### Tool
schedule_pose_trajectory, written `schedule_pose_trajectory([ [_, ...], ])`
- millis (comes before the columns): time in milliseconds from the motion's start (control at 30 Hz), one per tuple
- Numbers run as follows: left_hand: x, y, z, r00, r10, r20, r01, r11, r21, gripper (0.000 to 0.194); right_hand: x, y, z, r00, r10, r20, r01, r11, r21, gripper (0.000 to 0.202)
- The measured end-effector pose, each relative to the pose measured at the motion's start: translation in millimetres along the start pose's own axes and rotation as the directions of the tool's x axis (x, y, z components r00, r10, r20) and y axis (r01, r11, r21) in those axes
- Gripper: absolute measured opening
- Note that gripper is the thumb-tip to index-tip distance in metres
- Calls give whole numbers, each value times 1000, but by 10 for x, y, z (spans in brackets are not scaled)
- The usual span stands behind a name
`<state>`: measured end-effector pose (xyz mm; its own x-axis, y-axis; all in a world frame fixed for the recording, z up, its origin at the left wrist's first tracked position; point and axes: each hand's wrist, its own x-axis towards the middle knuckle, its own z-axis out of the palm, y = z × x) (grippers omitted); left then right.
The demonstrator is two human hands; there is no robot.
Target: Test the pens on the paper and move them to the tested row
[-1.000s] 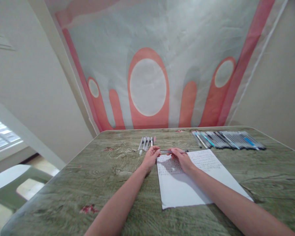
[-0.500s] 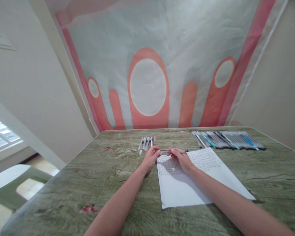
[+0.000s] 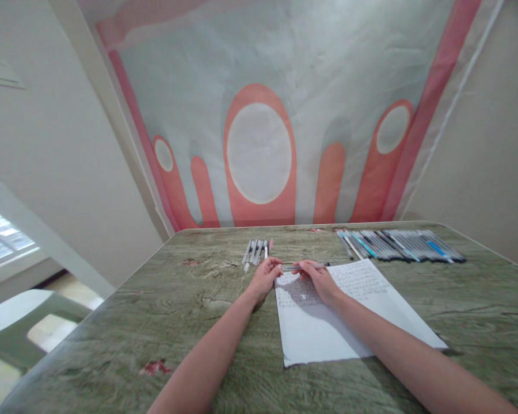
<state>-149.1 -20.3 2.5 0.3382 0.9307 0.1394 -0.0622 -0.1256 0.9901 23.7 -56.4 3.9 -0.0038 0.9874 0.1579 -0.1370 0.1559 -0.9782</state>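
A slim pen with a clear barrel and a dark right end [image 3: 290, 268] lies nearly level above the top edge of a white sheet [image 3: 315, 336]. Its left end meets the pinched fingertips of my left hand [image 3: 265, 277]. Closed around the barrel nearer its middle is my right hand [image 3: 317, 278], resting over the sheet. Rows of handwriting cover the upper part of the paper; my right hand and its shadow fall across some of them. Just beyond my left hand lies a small group of pens [image 3: 252, 252], with a pinkish piece [image 3: 271, 244] beside them.
A long row of pens [image 3: 399, 247], mostly clear and dark with some blue ones, lies at the table's far right. The wood-patterned table [image 3: 176, 322] reaches to a wall with a pink-and-grey covering [image 3: 259, 213]. A pale chair [image 3: 17, 307] stands at the left.
Both hands keep the same hold on the pen. The view has shifted very slightly; nothing else visibly differs.
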Motion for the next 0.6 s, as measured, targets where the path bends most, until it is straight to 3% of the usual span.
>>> schedule_pose_trajectory([
  [600,7,-7,8,1000,-17,-7,17,999,30,26,0,-13,3,999,34,-9,-34,999,4,40],
])
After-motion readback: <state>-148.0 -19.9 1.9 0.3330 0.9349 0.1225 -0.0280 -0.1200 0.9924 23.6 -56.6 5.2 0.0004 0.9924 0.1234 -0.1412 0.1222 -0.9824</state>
